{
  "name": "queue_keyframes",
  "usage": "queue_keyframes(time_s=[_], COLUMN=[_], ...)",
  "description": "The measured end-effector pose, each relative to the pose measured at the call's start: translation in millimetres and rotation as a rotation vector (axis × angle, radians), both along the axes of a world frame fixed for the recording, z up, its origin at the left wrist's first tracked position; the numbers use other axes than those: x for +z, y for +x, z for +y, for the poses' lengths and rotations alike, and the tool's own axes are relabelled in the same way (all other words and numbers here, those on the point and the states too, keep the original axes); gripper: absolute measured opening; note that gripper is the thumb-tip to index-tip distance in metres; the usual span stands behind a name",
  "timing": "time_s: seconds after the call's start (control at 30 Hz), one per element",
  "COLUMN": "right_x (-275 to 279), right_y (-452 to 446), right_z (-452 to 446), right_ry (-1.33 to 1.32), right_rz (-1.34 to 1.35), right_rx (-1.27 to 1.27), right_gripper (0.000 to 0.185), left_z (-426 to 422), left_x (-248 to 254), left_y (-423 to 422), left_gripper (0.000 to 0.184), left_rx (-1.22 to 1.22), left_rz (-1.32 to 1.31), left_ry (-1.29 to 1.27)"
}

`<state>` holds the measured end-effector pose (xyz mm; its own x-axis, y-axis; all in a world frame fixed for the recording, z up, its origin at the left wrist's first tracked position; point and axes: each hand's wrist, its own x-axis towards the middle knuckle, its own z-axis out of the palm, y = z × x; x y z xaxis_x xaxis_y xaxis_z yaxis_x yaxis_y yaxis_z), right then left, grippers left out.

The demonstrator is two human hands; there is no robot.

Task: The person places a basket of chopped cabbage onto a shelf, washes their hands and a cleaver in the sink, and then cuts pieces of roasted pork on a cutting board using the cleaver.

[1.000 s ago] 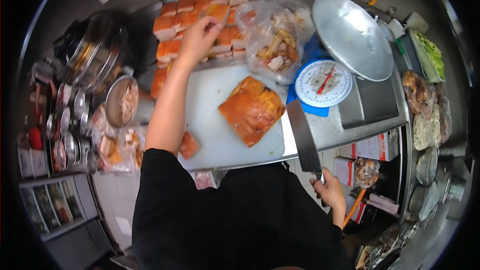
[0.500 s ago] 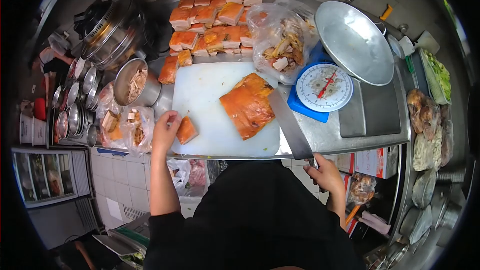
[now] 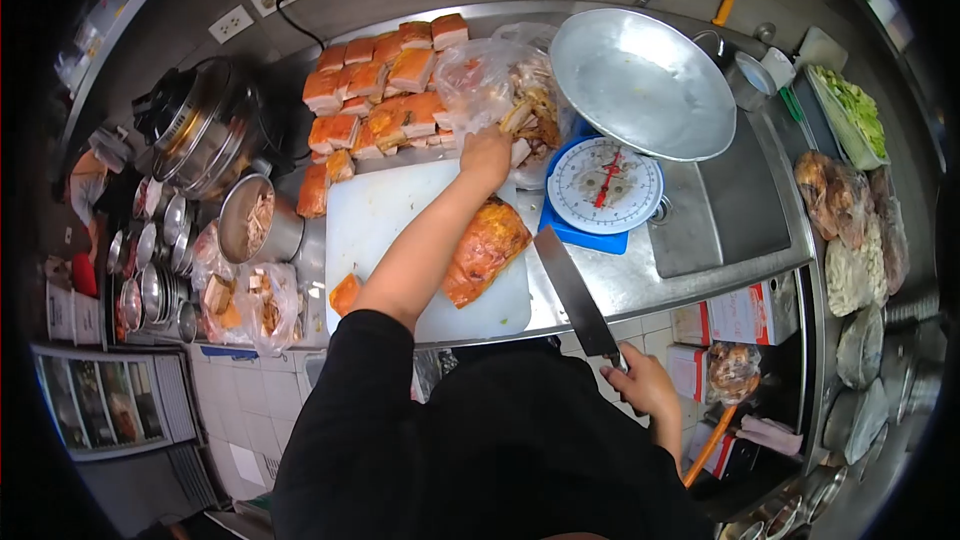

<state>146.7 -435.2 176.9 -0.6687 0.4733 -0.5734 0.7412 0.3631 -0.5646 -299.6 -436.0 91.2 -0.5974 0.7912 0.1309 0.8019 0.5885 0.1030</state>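
My right hand (image 3: 645,380) is wrapped round the handle of a cleaver (image 3: 575,292), whose broad blade slants up beside the cutting board. My left hand (image 3: 487,157) reaches across the board to the clear plastic bag of meat scraps (image 3: 538,120); its fingers are largely hidden, so their grip cannot be seen. Under my left forearm, a large slab of roast pork belly (image 3: 488,252) with browned skin rests on the white cutting board (image 3: 385,205). A small cut piece of pork (image 3: 345,294) lies at the board's left edge, partly behind my arm.
Stacked pork belly blocks (image 3: 385,80) stand behind the board. A blue dial scale (image 3: 605,185) with a wide metal pan (image 3: 645,80) is at the right, near a sink (image 3: 720,210). On the left are a metal pot (image 3: 285,230) and filled plastic bags (image 3: 268,305).
My left hand has moved from beside the small pork piece, up and right across the board to the scrap bag. The cleaver stays in my right hand. The view has shifted.
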Motion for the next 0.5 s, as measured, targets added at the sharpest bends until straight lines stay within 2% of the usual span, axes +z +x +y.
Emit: queue_keyframes(time_s=[0.1, 0.23, 0.3, 0.43, 0.5], right_x=[4, -1, -7, 2, 2], right_y=[16, 23, 26, 22, 21], right_z=[-10, -18, -20, -27, -30], right_ry=[-0.035, -0.029, -0.001, -0.062, -0.014], right_rz=[0.028, 0.021, 0.034, 0.057, 0.048], right_rx=[-0.11, -0.163, -0.159, -0.215, -0.178], right_gripper=[0.035, 0.033, 0.032, 0.033, 0.033], left_z=[18, 18, 16, 12, 12], left_x=[-10, -8, 5, 25, 15], left_y=[4, -2, -10, -22, -30], left_gripper=[0.029, 0.035, 0.029, 0.031, 0.047], left_rx=[0.078, 0.045, -0.035, -0.159, -0.142], left_rz=[0.091, 0.083, 0.062, -0.009, -0.161], left_ry=[-0.145, -0.252, -0.287, -0.334, -0.319])
